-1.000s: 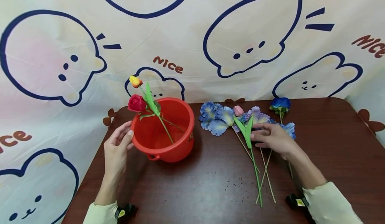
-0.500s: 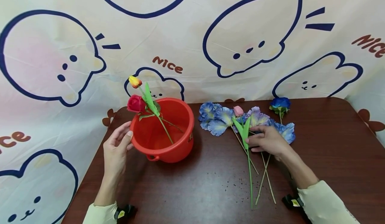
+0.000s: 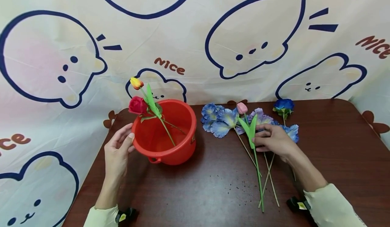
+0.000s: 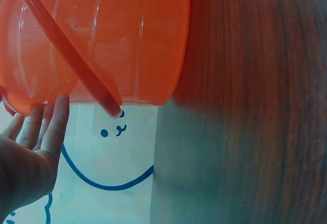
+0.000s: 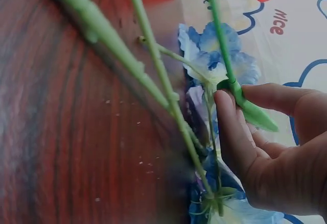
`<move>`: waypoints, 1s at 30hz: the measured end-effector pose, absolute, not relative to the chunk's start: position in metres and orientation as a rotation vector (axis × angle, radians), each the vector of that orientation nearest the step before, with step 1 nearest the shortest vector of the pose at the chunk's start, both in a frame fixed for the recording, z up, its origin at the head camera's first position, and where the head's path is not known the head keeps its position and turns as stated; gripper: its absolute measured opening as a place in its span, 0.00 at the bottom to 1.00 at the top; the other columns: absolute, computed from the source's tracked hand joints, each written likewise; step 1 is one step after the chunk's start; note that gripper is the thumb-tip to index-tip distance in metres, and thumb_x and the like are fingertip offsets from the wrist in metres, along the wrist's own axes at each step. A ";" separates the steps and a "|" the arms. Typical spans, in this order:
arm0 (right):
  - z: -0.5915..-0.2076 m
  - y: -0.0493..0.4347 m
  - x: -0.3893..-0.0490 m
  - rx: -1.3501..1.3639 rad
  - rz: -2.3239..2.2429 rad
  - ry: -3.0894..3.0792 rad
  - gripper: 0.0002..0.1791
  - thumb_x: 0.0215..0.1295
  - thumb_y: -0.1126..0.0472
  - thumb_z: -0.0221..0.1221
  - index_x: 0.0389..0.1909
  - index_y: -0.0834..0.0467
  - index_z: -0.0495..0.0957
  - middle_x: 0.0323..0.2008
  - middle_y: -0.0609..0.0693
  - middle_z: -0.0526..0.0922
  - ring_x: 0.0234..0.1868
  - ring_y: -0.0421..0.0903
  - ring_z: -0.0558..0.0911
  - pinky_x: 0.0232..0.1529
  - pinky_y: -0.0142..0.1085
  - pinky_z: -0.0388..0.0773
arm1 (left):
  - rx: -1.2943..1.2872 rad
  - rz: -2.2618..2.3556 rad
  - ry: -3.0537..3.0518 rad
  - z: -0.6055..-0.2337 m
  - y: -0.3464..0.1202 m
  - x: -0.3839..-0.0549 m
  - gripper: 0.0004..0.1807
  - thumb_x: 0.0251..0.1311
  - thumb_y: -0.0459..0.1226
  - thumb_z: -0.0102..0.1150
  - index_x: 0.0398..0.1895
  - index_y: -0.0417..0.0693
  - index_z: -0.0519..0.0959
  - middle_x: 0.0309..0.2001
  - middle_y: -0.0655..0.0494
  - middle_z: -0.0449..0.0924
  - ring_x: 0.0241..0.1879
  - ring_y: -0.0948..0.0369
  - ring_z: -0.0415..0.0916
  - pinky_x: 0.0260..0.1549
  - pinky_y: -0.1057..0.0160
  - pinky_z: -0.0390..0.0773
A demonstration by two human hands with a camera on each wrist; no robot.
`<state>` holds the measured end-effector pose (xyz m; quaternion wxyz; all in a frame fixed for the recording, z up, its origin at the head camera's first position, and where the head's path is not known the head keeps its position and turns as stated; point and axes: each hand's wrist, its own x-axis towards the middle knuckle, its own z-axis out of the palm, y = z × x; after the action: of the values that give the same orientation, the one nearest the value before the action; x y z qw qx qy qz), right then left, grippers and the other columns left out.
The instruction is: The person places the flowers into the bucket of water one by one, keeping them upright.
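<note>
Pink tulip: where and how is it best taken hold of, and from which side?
Probably by its green stem, just below the two leaves, pinched crosswise from the right: the stem is slim, runs lengthwise toward the person, and the right hand is on that side.

Head view: taken from above the near side of the tabletop (image 3: 189, 196), aimed forward and down; its breadth is taken in from farthest off, with the printed backdrop (image 3: 182, 41) behind. Left wrist view: taken close beside the left grip (image 4: 30, 157), rolled so that the tabletop is stood upright along the frame's right; the outer wall of the bucket (image 3: 179, 156) is faced. Right wrist view: taken near the right grip (image 5: 281, 168), likewise rolled, tabletop at frame left, the lens crossed closely by green stems (image 5: 164, 76). The bucket is shared by all three views, the blue blossoms (image 5: 219, 40) by head and right wrist.
</note>
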<state>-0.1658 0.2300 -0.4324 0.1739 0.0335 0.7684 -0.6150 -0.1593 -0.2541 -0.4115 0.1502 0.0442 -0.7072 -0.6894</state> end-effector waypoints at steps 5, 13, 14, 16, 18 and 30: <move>-0.428 0.229 -0.163 0.050 -1.764 2.175 0.36 0.75 0.68 0.62 0.78 0.73 0.59 0.52 0.60 0.84 0.41 0.40 0.90 0.44 0.41 0.93 | 0.127 -1.984 -2.030 -0.412 -0.254 -0.159 0.22 0.76 0.34 0.63 0.70 0.40 0.79 0.51 0.58 0.89 0.46 0.66 0.91 0.40 0.67 0.90; -0.419 0.225 -0.159 0.009 -1.770 2.178 0.36 0.76 0.67 0.61 0.79 0.71 0.60 0.59 0.67 0.78 0.44 0.42 0.90 0.47 0.42 0.93 | 0.123 -1.981 -2.031 -0.413 -0.255 -0.160 0.22 0.76 0.34 0.62 0.69 0.40 0.79 0.51 0.58 0.89 0.46 0.66 0.91 0.40 0.67 0.90; -0.418 0.225 -0.158 0.001 -1.776 2.179 0.36 0.77 0.67 0.61 0.79 0.71 0.60 0.60 0.68 0.77 0.44 0.42 0.90 0.47 0.42 0.93 | 0.120 -1.979 -2.032 -0.413 -0.255 -0.160 0.22 0.76 0.34 0.62 0.70 0.40 0.79 0.51 0.58 0.89 0.46 0.66 0.91 0.40 0.66 0.90; -0.416 0.224 -0.157 -0.017 -1.798 2.180 0.35 0.77 0.67 0.61 0.79 0.71 0.60 0.60 0.69 0.77 0.44 0.42 0.90 0.48 0.41 0.92 | 0.116 -1.979 -2.031 -0.413 -0.255 -0.160 0.22 0.76 0.34 0.62 0.70 0.40 0.79 0.50 0.58 0.89 0.46 0.66 0.91 0.40 0.66 0.90; -0.414 0.223 -0.155 -0.031 -1.828 2.176 0.35 0.76 0.67 0.61 0.78 0.71 0.61 0.59 0.69 0.76 0.44 0.42 0.90 0.48 0.40 0.92 | 0.114 -1.979 -2.030 -0.413 -0.255 -0.160 0.22 0.76 0.34 0.62 0.70 0.39 0.79 0.50 0.58 0.89 0.46 0.66 0.91 0.40 0.66 0.90; -0.405 0.220 -0.147 -0.124 -1.965 2.214 0.28 0.76 0.66 0.63 0.71 0.72 0.69 0.50 0.54 0.83 0.44 0.39 0.91 0.46 0.40 0.93 | 0.129 -1.972 -2.031 -0.413 -0.255 -0.160 0.22 0.76 0.34 0.62 0.69 0.40 0.79 0.51 0.58 0.89 0.46 0.66 0.91 0.40 0.67 0.90</move>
<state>-0.1474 0.2204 -0.4046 0.0892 -0.0415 0.7444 -0.6605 -0.1604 -0.2545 -0.4127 0.1533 0.0451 -0.7082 -0.6877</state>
